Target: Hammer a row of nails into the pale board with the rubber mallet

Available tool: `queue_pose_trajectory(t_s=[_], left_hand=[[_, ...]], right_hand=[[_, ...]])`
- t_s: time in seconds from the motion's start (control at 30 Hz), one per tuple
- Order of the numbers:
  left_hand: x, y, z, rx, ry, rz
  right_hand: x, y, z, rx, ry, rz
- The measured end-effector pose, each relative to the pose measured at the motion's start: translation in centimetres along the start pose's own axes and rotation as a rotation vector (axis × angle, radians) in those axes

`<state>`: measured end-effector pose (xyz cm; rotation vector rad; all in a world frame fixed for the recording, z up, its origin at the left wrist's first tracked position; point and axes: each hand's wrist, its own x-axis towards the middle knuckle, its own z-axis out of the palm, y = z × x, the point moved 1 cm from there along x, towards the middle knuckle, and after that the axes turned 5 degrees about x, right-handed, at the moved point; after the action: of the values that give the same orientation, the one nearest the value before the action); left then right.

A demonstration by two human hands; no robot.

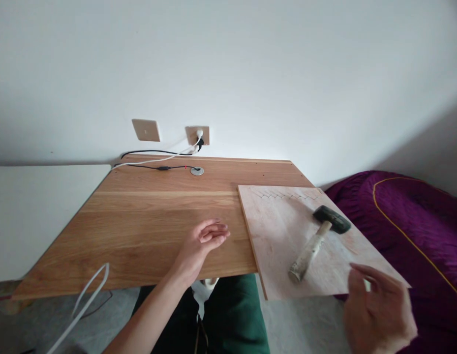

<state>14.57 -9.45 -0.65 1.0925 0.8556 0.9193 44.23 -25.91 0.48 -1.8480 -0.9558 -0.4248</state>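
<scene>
My left hand (210, 237) is above the wooden desk top, palm turned inward, with loosely bent fingers and nothing visible in it. At the lower right, my right hand (379, 309) is somewhat blurred near the front edge of a pale wooden board (276, 246). A gap shows between its thumb and fingers, and I see nothing held. A rubber mallet (305, 255) with a black head and a worn, whitish handle lies on that board, its head toward the far right. Neither hand touches the mallet. Zigzag marks run along the board's far side.
The wooden desk top (150, 236) meets a white wall. White and black cables run from a socket (198, 134) past a round metal cable outlet (197, 171). A white panel (36, 216) stands left, a purple cushion (416, 216) right, and a white cable loop (91, 290) at lower left.
</scene>
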Motion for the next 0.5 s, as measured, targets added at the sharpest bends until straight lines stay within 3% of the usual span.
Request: queue_pose_trajectory(t_s=[0.1, 0.23, 0.3, 0.4, 0.5], left_hand=[[-1.2, 0.1, -0.4, 0.054, 0.019, -0.023], [-1.7, 0.9, -1.7, 0.317, -0.088, 0.028], [-1.3, 1.9, -3.1, 0.459, -0.11, 0.126], [0.0, 3.5, -5.4, 0.632, -0.021, 0.289], [2.4, 4.5, -6.4, 0.755, -0.015, 0.323]], right_hand=[[-3.0, -5.0, 1.8, 0.325, -0.178, -0.207], [-4.8, -9.7, 3.1, 0.449, -0.402, -0.396], [-5.1, -10.6, 3.3, 0.469, -0.445, -0.407], [-5.5, -11.0, 4.0, 0.402, -0.515, -0.433], [-6.1, -11.3, 5.4, 0.241, -0.577, -0.473]])
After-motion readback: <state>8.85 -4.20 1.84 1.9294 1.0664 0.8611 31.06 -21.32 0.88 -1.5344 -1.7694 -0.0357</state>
